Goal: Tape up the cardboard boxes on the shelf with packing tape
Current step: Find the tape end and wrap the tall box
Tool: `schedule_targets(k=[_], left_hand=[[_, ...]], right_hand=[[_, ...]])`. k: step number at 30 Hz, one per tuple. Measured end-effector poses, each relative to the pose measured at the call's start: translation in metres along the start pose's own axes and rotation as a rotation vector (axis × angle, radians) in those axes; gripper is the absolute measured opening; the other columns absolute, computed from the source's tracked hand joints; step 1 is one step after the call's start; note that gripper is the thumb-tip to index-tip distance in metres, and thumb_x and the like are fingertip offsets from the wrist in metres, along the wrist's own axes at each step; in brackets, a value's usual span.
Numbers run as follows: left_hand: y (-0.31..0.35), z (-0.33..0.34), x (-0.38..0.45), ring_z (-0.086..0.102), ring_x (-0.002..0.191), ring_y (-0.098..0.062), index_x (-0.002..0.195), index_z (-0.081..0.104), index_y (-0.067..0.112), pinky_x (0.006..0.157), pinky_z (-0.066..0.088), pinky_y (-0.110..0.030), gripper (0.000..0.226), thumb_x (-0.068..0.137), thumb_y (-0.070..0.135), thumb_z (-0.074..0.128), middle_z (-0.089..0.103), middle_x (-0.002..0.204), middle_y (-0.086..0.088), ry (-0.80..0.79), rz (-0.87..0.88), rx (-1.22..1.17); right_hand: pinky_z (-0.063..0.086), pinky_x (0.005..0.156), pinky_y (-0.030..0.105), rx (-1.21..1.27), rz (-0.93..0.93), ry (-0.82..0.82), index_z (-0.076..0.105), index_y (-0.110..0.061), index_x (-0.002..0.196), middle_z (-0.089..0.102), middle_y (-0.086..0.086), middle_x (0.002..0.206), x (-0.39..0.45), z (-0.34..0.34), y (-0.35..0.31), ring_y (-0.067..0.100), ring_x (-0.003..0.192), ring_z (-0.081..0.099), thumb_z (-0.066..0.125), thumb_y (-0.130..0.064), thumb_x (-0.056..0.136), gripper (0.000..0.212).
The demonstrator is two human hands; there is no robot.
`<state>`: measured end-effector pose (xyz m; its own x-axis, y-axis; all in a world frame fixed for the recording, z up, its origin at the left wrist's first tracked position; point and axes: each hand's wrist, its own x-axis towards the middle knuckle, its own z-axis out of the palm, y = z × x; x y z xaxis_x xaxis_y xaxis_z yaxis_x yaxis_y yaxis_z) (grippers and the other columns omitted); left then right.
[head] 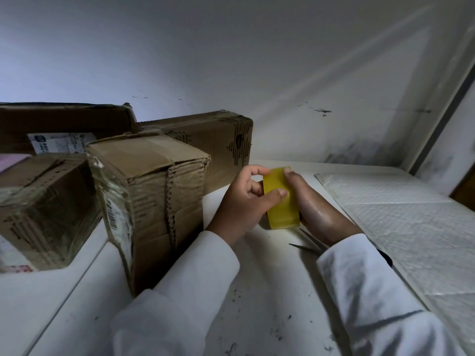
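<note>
you are standing at a white shelf (270, 291) with its wall (231, 60) rising behind. taking the tall box (151, 199) as your landmark: a long box (213, 140) is lying just behind it, touching its back right corner; a flat box (59, 124) with a label is sitting behind it to the left; a shiny taped box (43, 209) is sitting just left of it. a white padded sheet (411, 222) is lying well to the right of it. your white sleeves (205, 278) are reaching in right of the box. both hands are holding the yellow tape roll (281, 201) just right of the tall box, above the shelf. your left hand (244, 199) is curling round the roll, thumb pressing on its face. your right hand (313, 209) is gripping its right side, a fingertip at the top edge. scissors (305, 242) are lying on the shelf under your right wrist, partly hidden.
</note>
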<state>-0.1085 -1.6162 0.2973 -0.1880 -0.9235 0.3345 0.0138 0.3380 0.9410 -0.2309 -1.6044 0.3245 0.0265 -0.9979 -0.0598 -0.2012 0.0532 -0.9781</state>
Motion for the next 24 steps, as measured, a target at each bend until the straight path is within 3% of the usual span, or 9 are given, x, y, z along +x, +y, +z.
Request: schedule_targets(k=[2,6,9,12,14,16,18,21,24], left_hand=[[0.003,-0.003,0.0,0.053,0.048,-0.003,0.094,0.053,0.027,0.054,0.044,-0.02,0.021,0.087,0.011,0.064,0.055,0.052,0.011,0.008,-0.032,-0.024],[0.007,-0.005,0.0,0.055,0.056,-0.003,0.087,0.058,0.023,0.06,0.046,-0.022,0.016,0.093,0.009,0.054,0.059,0.068,0.003,0.07,-0.078,-0.071],[0.005,-0.005,0.002,0.056,0.057,-0.001,0.084,0.06,0.023,0.067,0.047,-0.026,0.018,0.094,0.01,0.052,0.06,0.064,0.008,0.149,-0.086,-0.04],[0.006,-0.005,0.001,0.061,0.066,-0.008,0.098,0.058,0.022,0.071,0.049,-0.027,0.007,0.092,0.018,0.057,0.063,0.072,0.005,0.166,-0.138,-0.022],[0.005,-0.006,0.002,0.063,0.077,-0.013,0.11,0.056,0.02,0.074,0.049,-0.027,0.022,0.09,0.026,0.062,0.065,0.082,0.002,0.179,-0.184,0.01],[0.005,-0.007,0.003,0.064,0.083,-0.013,0.113,0.059,0.017,0.078,0.05,-0.026,0.031,0.086,0.03,0.067,0.067,0.093,-0.001,0.2,-0.211,0.036],[0.005,-0.009,0.003,0.064,0.088,-0.014,0.111,0.063,0.016,0.08,0.05,-0.025,0.036,0.08,0.033,0.072,0.068,0.098,-0.003,0.211,-0.218,0.033],[0.007,-0.01,-0.001,0.063,0.086,-0.013,0.103,0.064,0.019,0.078,0.05,-0.024,0.02,0.084,0.023,0.068,0.067,0.089,0.004,0.155,-0.223,0.079],[0.006,-0.011,-0.005,0.062,0.077,-0.008,0.087,0.062,0.026,0.071,0.048,-0.021,0.009,0.085,0.018,0.064,0.065,0.078,0.01,0.121,-0.179,0.239]], right_hand=[[0.046,0.097,0.05,0.004,-0.013,0.006,0.063,-0.007,0.111,0.068,0.022,0.104,-0.002,0.0,0.0,0.036,0.099,0.065,0.03,-0.051,0.096,0.057],[0.052,0.073,0.041,0.085,-0.029,-0.066,0.064,-0.006,0.097,0.065,0.027,0.085,-0.002,0.0,0.003,0.032,0.069,0.063,0.024,-0.045,0.1,0.056],[0.051,0.08,0.045,0.053,-0.033,-0.092,0.064,-0.008,0.101,0.067,0.031,0.091,-0.001,0.001,0.003,0.032,0.071,0.065,0.027,-0.043,0.1,0.051],[0.053,0.079,0.038,0.031,-0.032,-0.116,0.062,-0.002,0.108,0.069,0.027,0.088,-0.001,-0.004,0.005,0.029,0.072,0.067,0.029,-0.037,0.1,0.049],[0.054,0.07,0.03,-0.006,-0.07,-0.097,0.064,0.003,0.103,0.069,0.025,0.083,-0.005,-0.005,0.005,0.025,0.069,0.068,0.032,-0.032,0.099,0.047],[0.054,0.067,0.033,-0.08,-0.164,-0.049,0.065,0.006,0.094,0.069,0.025,0.082,-0.007,-0.002,0.008,0.027,0.07,0.067,0.041,-0.029,0.098,0.043],[0.049,0.061,0.036,-0.181,-0.275,-0.023,0.062,0.008,0.079,0.065,0.018,0.068,-0.007,0.001,0.012,0.027,0.063,0.062,0.053,-0.031,0.09,0.041],[0.036,0.057,0.028,-0.322,-0.397,-0.017,0.06,-0.004,0.066,0.049,-0.003,0.056,-0.006,-0.002,0.017,0.008,0.056,0.043,0.055,-0.037,0.07,0.034],[0.039,0.059,0.022,-0.4,-0.434,-0.029,0.065,-0.027,0.067,0.054,-0.012,0.056,-0.006,-0.007,0.02,0.003,0.056,0.044,0.056,-0.031,0.068,0.009]])
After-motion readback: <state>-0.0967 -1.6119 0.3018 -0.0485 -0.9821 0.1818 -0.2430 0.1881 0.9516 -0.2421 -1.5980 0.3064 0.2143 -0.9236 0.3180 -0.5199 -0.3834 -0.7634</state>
